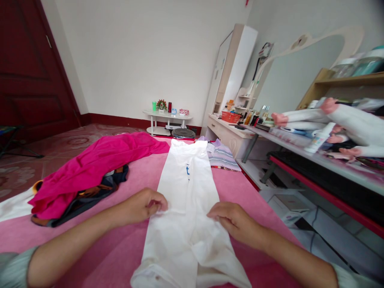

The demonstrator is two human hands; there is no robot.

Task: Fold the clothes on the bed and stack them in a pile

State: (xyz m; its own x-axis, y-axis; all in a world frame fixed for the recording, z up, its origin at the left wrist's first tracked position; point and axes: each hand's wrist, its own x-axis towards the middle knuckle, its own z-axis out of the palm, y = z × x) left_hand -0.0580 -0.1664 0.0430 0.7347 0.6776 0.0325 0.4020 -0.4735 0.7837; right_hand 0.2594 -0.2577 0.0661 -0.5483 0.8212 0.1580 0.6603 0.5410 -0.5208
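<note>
A long white garment (186, 236) with small blue lettering lies in front of me, folded into a narrow strip that runs away from me. At its left edge is my left hand (151, 205), fingers curled and closed on the cloth. My right hand (237, 222) is at the opposite edge, fingertips pinched together on the fabric. A faint crease crosses the garment between the two hands. The near end looks rumpled and spreads wider than the far end. Which kind of garment it is, I cannot tell.
The garment lies on a pink bed cover (255, 200). Bright pink clothing (99, 164) is heaped over dark clothes (105, 192) on the left. Folded striped clothing (223, 156) sits at the far right. A cluttered desk (294, 148) flanks the bed on the right.
</note>
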